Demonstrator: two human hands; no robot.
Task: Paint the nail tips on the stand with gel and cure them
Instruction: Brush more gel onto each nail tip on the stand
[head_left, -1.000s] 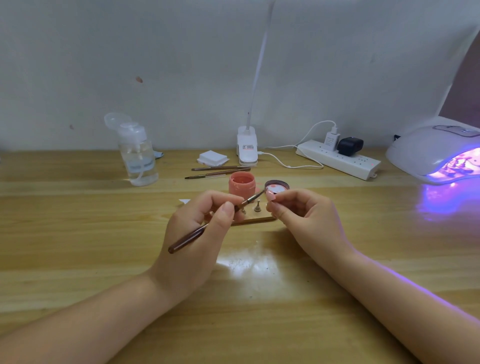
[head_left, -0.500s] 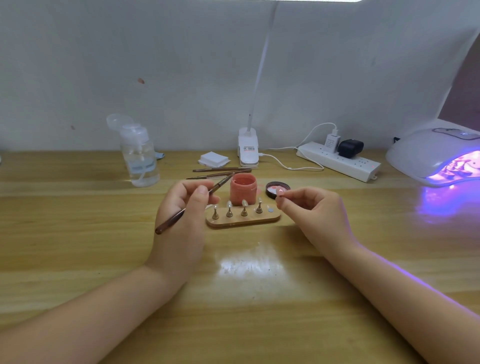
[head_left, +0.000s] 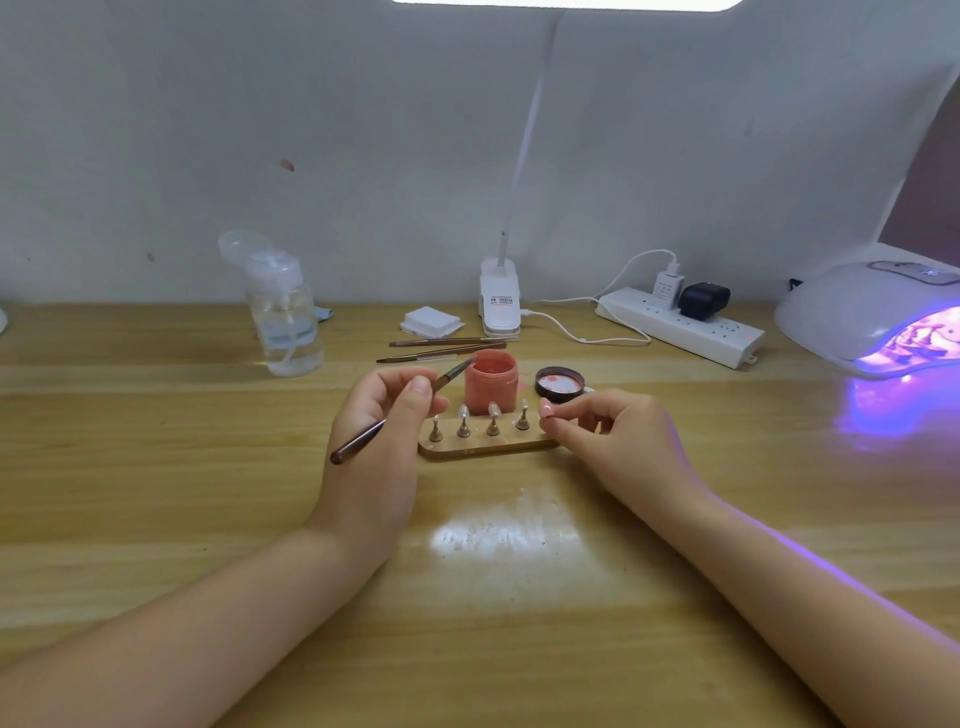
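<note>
A wooden stand (head_left: 483, 448) lies mid-table with several small metal holders carrying clear nail tips (head_left: 492, 410). My left hand (head_left: 382, 415) grips a brown brush (head_left: 400, 412), its bristle end up at the rim of the open pink gel jar (head_left: 491, 382) behind the stand. My right hand (head_left: 608, 431) pinches a pink-painted nail tip (head_left: 547, 409) at the stand's right end. The jar's black lid (head_left: 560, 383) lies upturned to the right of the jar. The white curing lamp (head_left: 872, 317) glows purple at the far right.
Two spare brushes (head_left: 447, 349) lie behind the jar. A clear pump bottle (head_left: 283, 312) stands at the back left. White pads (head_left: 431, 320), a clip lamp base (head_left: 500, 306) and a power strip (head_left: 680, 327) with cables line the wall.
My hands have drawn apart and uncovered the stand. The brush has swung left and up to the jar's rim. My right hand has carried the pink tip to the stand's right end.
</note>
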